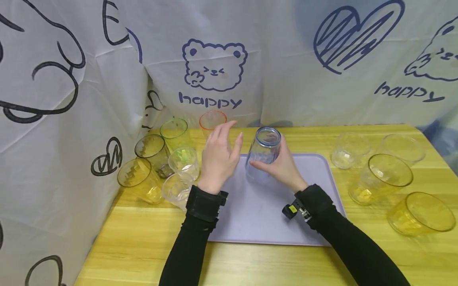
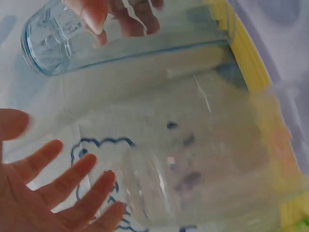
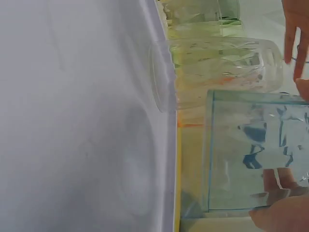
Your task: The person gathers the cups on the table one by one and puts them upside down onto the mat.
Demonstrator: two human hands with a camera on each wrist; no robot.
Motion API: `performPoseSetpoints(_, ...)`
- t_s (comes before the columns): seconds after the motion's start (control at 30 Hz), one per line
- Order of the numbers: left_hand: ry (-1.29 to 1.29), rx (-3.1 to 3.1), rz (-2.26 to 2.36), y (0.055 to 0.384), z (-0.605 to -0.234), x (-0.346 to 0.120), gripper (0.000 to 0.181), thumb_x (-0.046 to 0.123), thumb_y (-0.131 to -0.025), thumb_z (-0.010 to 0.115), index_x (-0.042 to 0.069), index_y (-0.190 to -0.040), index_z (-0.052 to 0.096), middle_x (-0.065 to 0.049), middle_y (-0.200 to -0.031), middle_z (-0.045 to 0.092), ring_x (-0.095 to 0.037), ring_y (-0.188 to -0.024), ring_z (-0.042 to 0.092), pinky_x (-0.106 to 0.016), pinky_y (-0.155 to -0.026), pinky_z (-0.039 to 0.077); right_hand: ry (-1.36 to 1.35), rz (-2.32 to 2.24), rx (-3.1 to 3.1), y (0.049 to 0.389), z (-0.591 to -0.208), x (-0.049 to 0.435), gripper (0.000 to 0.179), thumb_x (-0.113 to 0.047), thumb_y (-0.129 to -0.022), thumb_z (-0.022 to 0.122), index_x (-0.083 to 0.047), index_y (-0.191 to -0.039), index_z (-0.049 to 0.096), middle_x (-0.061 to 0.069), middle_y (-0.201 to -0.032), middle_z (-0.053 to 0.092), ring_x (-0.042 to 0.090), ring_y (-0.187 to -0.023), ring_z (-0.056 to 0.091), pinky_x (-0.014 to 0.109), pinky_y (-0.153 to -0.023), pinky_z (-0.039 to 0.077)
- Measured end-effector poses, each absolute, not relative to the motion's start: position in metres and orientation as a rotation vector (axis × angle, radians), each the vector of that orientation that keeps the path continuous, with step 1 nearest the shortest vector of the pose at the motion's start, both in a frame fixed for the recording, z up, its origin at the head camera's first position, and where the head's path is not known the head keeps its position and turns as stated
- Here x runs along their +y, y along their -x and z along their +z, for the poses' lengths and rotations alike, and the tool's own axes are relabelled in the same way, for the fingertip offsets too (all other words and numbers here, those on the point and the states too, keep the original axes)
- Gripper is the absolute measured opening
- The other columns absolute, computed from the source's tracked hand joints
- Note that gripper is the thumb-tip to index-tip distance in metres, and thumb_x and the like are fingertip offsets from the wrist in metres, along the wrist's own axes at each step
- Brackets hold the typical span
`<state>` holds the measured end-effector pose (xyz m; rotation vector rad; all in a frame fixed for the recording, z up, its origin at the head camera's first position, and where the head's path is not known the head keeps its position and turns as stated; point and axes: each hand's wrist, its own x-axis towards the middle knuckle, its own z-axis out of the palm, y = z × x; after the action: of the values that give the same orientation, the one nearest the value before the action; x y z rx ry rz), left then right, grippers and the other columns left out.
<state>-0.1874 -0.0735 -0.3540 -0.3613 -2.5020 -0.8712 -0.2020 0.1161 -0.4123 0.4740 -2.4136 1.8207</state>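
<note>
My right hand (image 1: 282,167) grips a bluish drinking glass (image 1: 265,149) by its side, thumb in front and fingers behind. The glass is upside down, its base facing up, over the back part of the lilac tray (image 1: 264,218). Its rim faces the tray in the right wrist view. To the left, my left hand (image 1: 220,159) is raised with its fingers spread and holds nothing. Beside those fingers, in the left wrist view, an upside-down clear glass (image 2: 159,186) shows; the right wrist view has this clear glass (image 3: 222,63) by the tray's edge. In the head view, the left hand hides it.
Left of the tray stand a red-rimmed glass (image 1: 206,128), a green glass (image 1: 175,135), a dark grey glass (image 1: 152,155), an amber glass (image 1: 139,180) and clear glasses. On the right are clear glasses, a brownish glass (image 1: 381,182) and a yellow glass (image 1: 411,218). A printed cloth (image 1: 279,79) hangs behind.
</note>
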Motion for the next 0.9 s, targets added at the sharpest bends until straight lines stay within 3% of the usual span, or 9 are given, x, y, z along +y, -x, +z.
performPoseSetpoints(0.3,0.197,-2.582,-0.768,0.190,-0.366,-0.089,0.038,0.022,-0.102,0.054,0.009,-0.137,0.059,-0.015,-0.136,0.060,-0.038,-0.122,0.057,-0.049,-0.104,0.049,-0.436,1.807,-2.464,0.220,-0.420,0.097,0.099,-0.009,-0.072,0.090,-0.006,-0.150,0.029,0.017,-0.147,0.048,0.035,-0.138,0.046,0.056,-0.121,0.032)
performPoseSetpoints(0.9,0.193,-2.588,-0.868,0.192,-0.374,-0.100,0.036,0.012,-0.100,0.057,0.009,-0.135,0.062,-0.017,-0.140,0.059,-0.040,-0.128,0.054,-0.051,-0.111,0.044,-0.421,1.778,-2.571,0.229,-0.435,0.080,0.097,-0.010,-0.073,0.089,-0.003,-0.149,0.030,0.023,-0.146,0.049,0.039,-0.139,0.046,0.058,-0.119,0.035)
